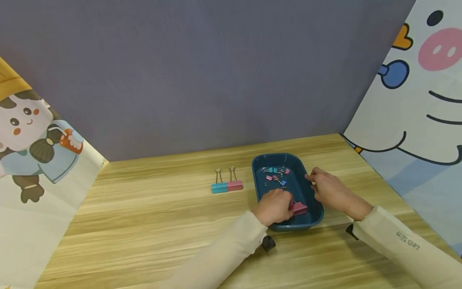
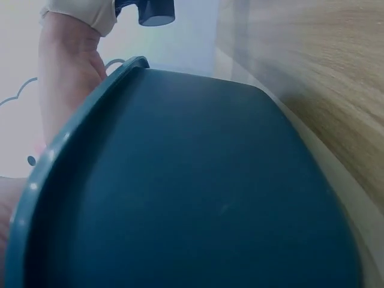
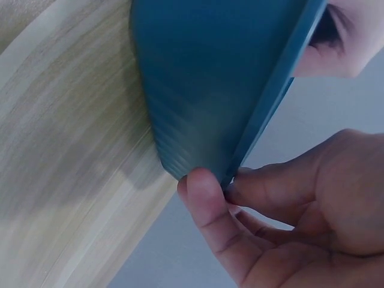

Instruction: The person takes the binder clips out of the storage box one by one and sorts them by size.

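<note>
A dark blue tray (image 1: 313,200) stands on the table with binder clips in it. My left hand (image 1: 275,205) reaches over its near left rim, fingers curled down at a large pink binder clip (image 1: 299,208) and gripping its left end; the fingertips are hidden. My right hand (image 1: 330,188) pinches the tray's right rim between thumb and fingers, as the right wrist view also shows at the blue tray wall (image 3: 204,90). Several small binder clips (image 1: 275,170), teal, pink and blue, lie scattered in the far half of the tray.
To the left of the tray, a large teal binder clip (image 1: 219,188) and a large pink binder clip (image 1: 235,186) stand side by side on the wooden table (image 1: 144,224), handles pointing away. A grey panel (image 1: 187,80) rises behind, with cartoon-printed panels at both sides.
</note>
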The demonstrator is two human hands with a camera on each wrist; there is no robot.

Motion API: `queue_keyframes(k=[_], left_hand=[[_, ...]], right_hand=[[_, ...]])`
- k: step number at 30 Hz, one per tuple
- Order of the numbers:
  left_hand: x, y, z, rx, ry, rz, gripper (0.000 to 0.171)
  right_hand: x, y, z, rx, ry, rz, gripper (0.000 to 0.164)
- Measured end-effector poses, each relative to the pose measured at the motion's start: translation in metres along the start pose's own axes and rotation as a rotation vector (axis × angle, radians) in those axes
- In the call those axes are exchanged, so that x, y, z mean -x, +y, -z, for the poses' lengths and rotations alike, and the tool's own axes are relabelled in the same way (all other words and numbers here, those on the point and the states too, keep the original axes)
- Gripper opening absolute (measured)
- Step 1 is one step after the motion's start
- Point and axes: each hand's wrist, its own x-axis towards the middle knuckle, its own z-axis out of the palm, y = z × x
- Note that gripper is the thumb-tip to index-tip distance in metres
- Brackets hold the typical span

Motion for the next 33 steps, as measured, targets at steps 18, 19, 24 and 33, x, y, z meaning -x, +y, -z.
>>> queue_keyframes(k=[18,19,24,33], left_hand=[[-0.011,0.003,0.000,0.036,0.008,0.029,0.023],[-0.010,0.003,0.001,0.065,0.002,0.043,0.022],[-0.007,0.002,0.006,0.151,0.003,0.080,0.021],[-0.001,-0.002,0.012,0.187,0.077,0.040,0.020]], right_hand=[[-0.005,-0.002,0.003,-0.021,-0.030,-0.028,0.037],[-0.005,-0.002,0.002,-0.024,-0.031,-0.029,0.037],[-0.004,0.000,0.002,-0.027,-0.025,-0.015,0.037],[-0.004,-0.002,0.002,-0.018,-0.018,-0.017,0.037]])
